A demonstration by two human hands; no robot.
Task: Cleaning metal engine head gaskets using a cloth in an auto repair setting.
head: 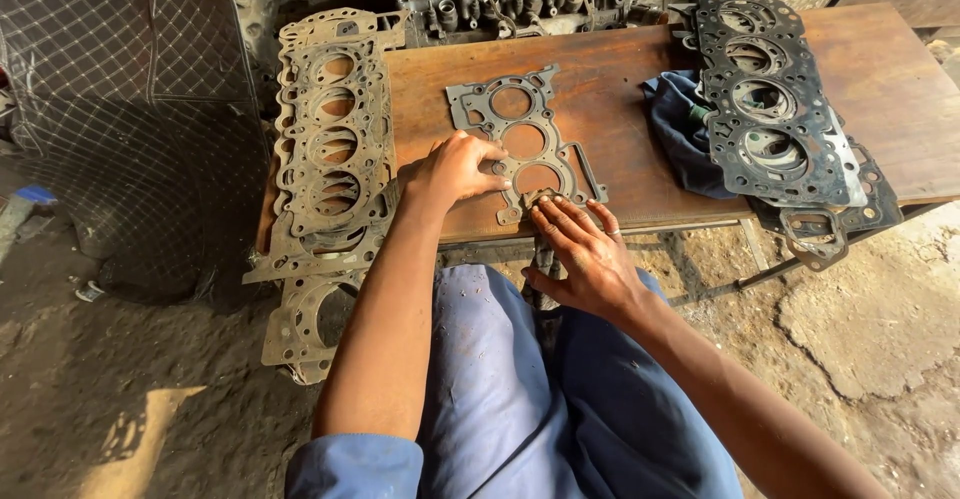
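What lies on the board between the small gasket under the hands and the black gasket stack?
Head view: bare wooden board, then a dark blue cloth beside the black gasket stack.

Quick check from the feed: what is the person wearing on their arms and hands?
Both hands are bare, no gloves. The left hand and right hand show bare forearms; a blue sleeve is rolled up on the left arm. A ring sits on one right finger. Blue work trousers below.

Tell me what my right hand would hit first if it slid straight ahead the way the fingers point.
The right hand points up-left across the small gasket it already touches. Going on, it would probably meet the left hand first, resting on that same gasket.
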